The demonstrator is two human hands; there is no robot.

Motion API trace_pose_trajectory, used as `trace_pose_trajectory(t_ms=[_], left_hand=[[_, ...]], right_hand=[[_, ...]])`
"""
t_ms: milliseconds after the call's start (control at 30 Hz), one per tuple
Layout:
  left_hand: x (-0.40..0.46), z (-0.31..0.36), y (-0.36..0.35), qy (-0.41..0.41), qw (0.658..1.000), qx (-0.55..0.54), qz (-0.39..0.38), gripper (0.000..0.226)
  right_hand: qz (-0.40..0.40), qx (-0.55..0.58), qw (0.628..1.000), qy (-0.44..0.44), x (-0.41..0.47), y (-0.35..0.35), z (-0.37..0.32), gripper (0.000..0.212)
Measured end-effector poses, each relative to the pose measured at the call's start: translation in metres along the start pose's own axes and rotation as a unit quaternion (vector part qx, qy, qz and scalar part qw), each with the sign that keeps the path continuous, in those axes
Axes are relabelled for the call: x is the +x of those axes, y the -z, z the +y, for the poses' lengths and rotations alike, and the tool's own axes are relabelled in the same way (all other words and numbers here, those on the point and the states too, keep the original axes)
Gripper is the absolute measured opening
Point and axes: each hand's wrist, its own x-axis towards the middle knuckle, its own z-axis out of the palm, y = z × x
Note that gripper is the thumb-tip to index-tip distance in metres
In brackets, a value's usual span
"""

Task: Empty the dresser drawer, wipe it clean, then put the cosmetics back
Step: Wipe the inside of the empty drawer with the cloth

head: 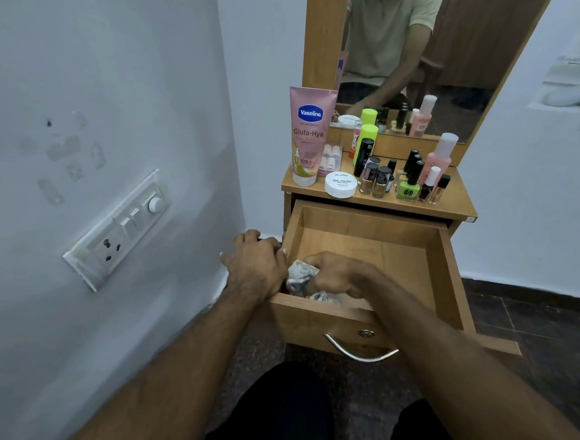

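Wiping is the step in hand, seen from the head camera: the right hand (337, 276) has its grip clenched round a crumpled cloth (301, 275) down in the near left corner of the open drawer (366, 245), while the left hand (256, 267) curls its grip over the drawer's left wall, just beside the cloth, to steady it. Beyond the right grip the drawer floor shows bare wood, with nothing left inside. To do this well, I judge the cloth should be flattened somewhat so more of it meets the wood, then drawn from this corner away from the grip toward the back wall in overlapping passes, pushing into the far corners. The left hold should stay firm so the drawer does not slide. Above and beyond both grips, the cosmetics, the Vaseline tube (308, 134), nail polish jar (341, 183) and small bottles (408, 185), stand on the table (452, 201), waiting.
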Motion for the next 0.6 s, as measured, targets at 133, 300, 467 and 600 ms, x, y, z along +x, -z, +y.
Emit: trace_pose_trajectory(t_ms=[133, 300, 467, 600], left_hand=[[0.001, -0.004, -0.002, 0.016, 1.0, -0.014, 0.002, 0.037], [0.008, -0.011, -0.009, 0.041, 0.998, -0.047, -0.004, 0.035], [0.01, -0.011, -0.012, 0.062, 0.996, -0.059, 0.005, 0.038], [0.008, -0.007, -0.011, 0.073, 0.996, -0.042, 0.01, 0.039]], right_hand=[[-0.009, -0.065, 0.998, -0.017, 0.002, 0.005, 0.008, 0.031], [-0.053, -0.217, 0.972, -0.067, -0.009, 0.022, 0.016, 0.027], [-0.072, -0.11, 0.99, -0.053, 0.009, 0.007, -0.006, 0.031], [-0.007, 0.043, 0.998, -0.042, 0.027, -0.016, 0.0, 0.042]])
